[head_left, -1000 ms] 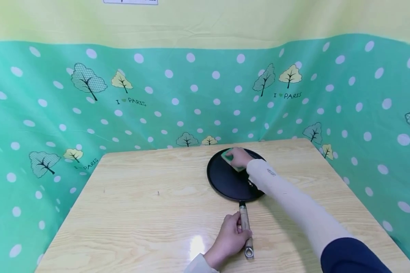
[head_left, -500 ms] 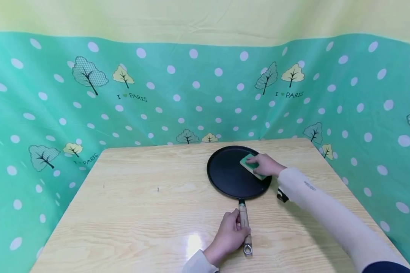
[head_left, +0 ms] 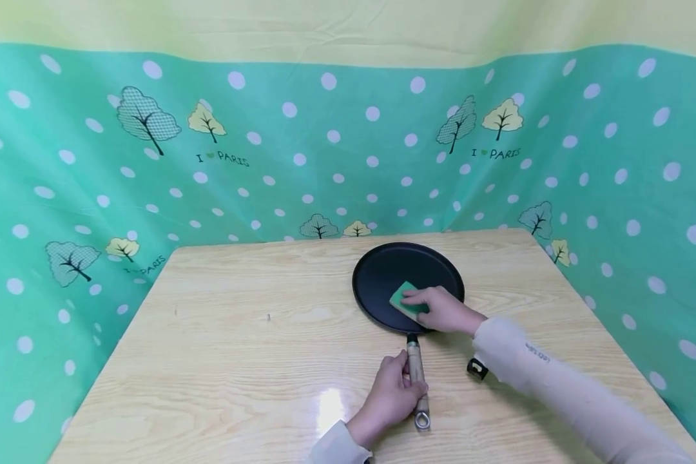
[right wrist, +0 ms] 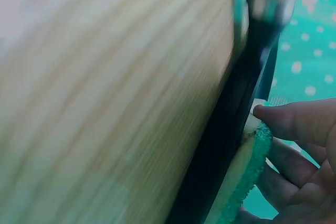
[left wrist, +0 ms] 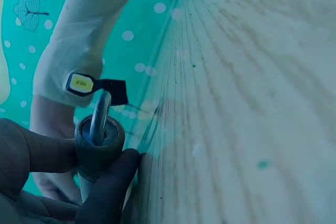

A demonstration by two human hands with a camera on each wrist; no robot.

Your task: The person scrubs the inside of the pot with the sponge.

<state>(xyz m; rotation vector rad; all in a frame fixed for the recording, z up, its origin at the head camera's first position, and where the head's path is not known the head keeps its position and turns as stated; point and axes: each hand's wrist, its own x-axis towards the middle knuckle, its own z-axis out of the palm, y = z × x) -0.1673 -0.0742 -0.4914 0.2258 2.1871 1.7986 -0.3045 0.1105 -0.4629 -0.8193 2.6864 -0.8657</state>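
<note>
A round black flat pan (head_left: 383, 270) lies on the wooden table, its handle (head_left: 415, 364) pointing toward the person. My left hand (head_left: 390, 394) grips that handle; the left wrist view shows thumb and fingers around its end, near the metal hanging ring (left wrist: 100, 119). My right hand (head_left: 445, 309) holds a sponge (head_left: 405, 298) with a green scouring side up, pressed on the pan's lower right part. In the right wrist view, the thumb and fingers pinch the sponge (right wrist: 254, 163) right at the dark pan edge (right wrist: 223, 124).
The wooden table (head_left: 238, 348) extends widely to the left of the pan. Behind and at both sides hangs a green dotted curtain (head_left: 301, 142) with tree prints. A black strap piece (head_left: 477, 368) hangs beneath the right sleeve.
My right hand has swept the sponge from the pan's far side to its right, then back down and left toward the handle. The left hand keeps its grip on the handle.
</note>
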